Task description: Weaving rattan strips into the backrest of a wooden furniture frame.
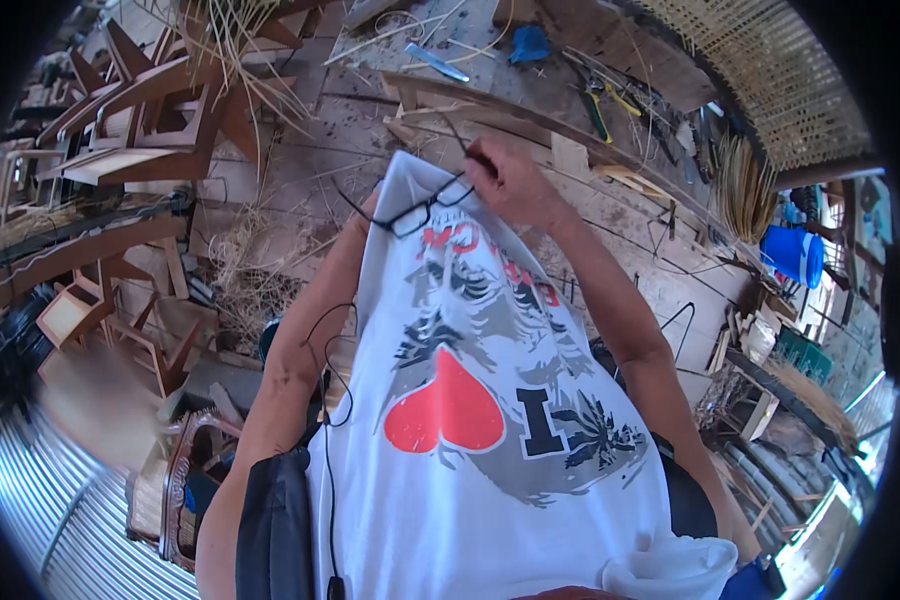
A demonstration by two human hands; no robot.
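Note:
A pair of dark-framed eyeglasses (431, 204) rests over the raised hem of the white printed T-shirt (410, 510) on my body. My right hand (515, 185) is closed in a pinch at the right side of the glasses, near one temple arm. The other temple arm sticks out to the left. My left forearm (315, 320) reaches up beneath the shirt's front, which is lifted and stretched forward. Cloth covers my left hand, so its fingers are hidden. A thin black cable (330, 500) runs down the shirt's left side.
Ahead is a low wooden bench (530, 115) with a blade (437, 62), a blue plastic piece (528, 44) and pliers (600, 115). Wooden chair frames (140, 140) crowd the left, above loose cane shavings (255, 255). On the right are rattan strips (743, 195) and a blue bucket (792, 256).

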